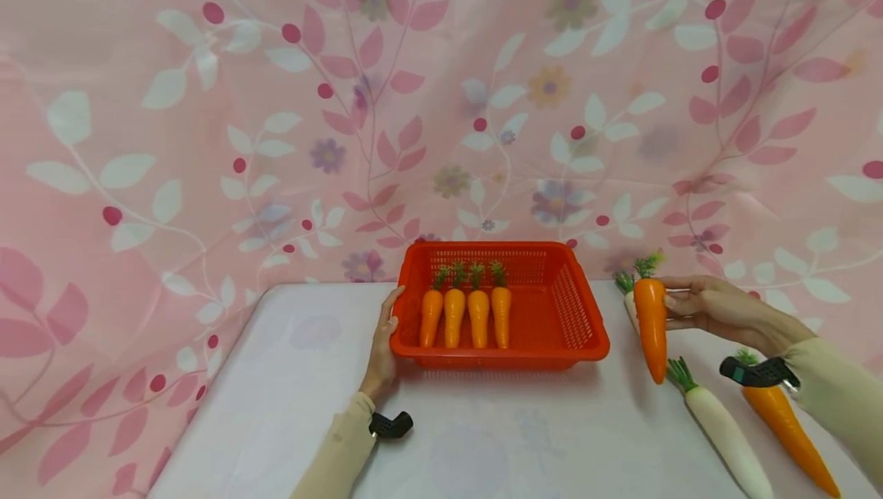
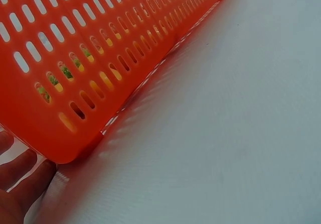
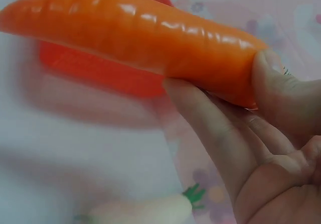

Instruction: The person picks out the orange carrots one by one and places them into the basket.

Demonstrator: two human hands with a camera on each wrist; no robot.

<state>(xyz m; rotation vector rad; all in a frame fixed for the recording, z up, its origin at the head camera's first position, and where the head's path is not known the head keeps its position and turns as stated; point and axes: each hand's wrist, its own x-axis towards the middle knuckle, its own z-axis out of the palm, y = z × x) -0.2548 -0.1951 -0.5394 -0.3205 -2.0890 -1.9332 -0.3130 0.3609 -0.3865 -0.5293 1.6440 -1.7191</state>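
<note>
My right hand [image 1: 704, 306] pinches an orange toy carrot [image 1: 651, 326] near its leafy top, thumb on one side and fingers on the other. The carrot hangs above the table with its tip down; the right wrist view shows its ridged body [image 3: 135, 28] up close. A red plastic basket [image 1: 497, 361] with slotted walls stands at the middle. Several orange carrots [image 1: 455, 315] lie side by side in its left half, green tops toward the back. At the basket's left side, my left hand [image 1: 382, 353] touches the rim with fairly straight fingers [image 2: 37, 181].
Right of the basket, a white radish [image 1: 727, 434] and another carrot [image 1: 789, 434] lie on the white table [image 1: 310, 376]. Another white radish [image 1: 631, 307] is partly hidden behind the held carrot. A pink floral cloth [image 1: 441, 100] hangs behind the table.
</note>
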